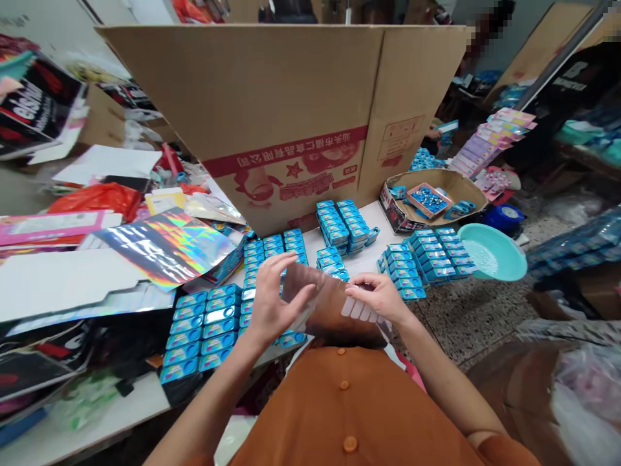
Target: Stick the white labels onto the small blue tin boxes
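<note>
Head view, single frame. Clear film point(320, 304) is held up at chest height betw. both hands, above the near edge of the table point(130, 398) and in front of the orange shirt.

L: left hand point(272, 301) is spread, fingers apart, palm against the film's left edge. It supports the film and does not grip it.

R: right hand point(383, 296) is pinched on the film's upper right edge, thumb over fingers, just above a row of white strips point(358, 309) on the film.

Surroundings: blue boxes point(204, 327) in tight rows under and left of the hands, more stacks further back. Tall cardboard carton point(272, 110) stands behind them. Holographic sheet point(169, 246) far left, teal basin point(492, 251) right, off the table.

Handling note (judgement): film looks thin and limp and prob. creases easily. Best kept taut betw. the hands, w/ the R pinch at the very edge and fingertips off the strips in case they are sticky. Keep it lifted clear of the box rows so it doesn't drag and knock them.
</note>
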`<state>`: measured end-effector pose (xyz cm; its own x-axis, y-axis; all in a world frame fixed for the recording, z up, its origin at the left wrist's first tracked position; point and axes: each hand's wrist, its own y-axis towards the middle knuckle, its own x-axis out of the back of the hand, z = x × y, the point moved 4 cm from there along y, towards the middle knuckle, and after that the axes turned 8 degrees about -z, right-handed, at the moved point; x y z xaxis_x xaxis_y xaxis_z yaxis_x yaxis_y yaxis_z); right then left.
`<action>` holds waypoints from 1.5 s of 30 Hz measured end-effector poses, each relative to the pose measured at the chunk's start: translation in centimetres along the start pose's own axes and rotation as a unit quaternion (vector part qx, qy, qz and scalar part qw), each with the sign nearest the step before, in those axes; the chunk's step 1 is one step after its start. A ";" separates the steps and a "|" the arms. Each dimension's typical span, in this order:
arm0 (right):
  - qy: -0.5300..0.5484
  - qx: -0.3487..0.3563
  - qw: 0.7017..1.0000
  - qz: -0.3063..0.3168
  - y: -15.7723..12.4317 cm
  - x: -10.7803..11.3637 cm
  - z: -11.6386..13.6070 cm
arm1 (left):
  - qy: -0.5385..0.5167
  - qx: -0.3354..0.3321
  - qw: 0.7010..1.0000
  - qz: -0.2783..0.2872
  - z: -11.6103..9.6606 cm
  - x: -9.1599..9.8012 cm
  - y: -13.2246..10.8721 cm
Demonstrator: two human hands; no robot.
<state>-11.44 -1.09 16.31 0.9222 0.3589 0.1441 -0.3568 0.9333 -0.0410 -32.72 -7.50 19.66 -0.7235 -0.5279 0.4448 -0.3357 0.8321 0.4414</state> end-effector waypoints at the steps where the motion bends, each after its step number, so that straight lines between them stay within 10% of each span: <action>1: 0.010 -0.007 1.000 0.002 0.1 0.0 -0.1 | 0.040 -0.075 0.996 0.010 -0.6 -0.2 0.3; 6: 0.033 -0.008 0.998 0.045 0.2 -0.3 0.0 | 0.094 -0.251 0.947 0.177 -2.4 -2.8 1.5; 11: -0.001 0.021 1.000 0.023 -0.1 -0.2 -0.1 | 0.068 -0.254 0.924 0.277 -2.5 -4.3 1.9; 15: -0.141 0.180 0.971 -0.061 -0.7 0.3 0.4 | 0.036 -0.228 0.921 0.314 -2.1 -5.1 1.5; 21: -0.319 0.354 0.874 -0.096 -1.9 0.4 0.8 | 0.013 -0.137 0.936 0.325 -2.1 -6.1 0.9; 45: -0.372 0.470 0.788 -0.141 -4.3 0.6 1.0 | -0.051 0.102 0.927 0.358 -2.5 -6.8 -0.3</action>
<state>-9.45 -4.89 17.53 0.7668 -0.2942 0.5705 -0.4292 0.4260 0.7965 -26.20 -4.59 18.43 -0.8549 0.1822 0.4857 0.1535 0.9832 -0.0986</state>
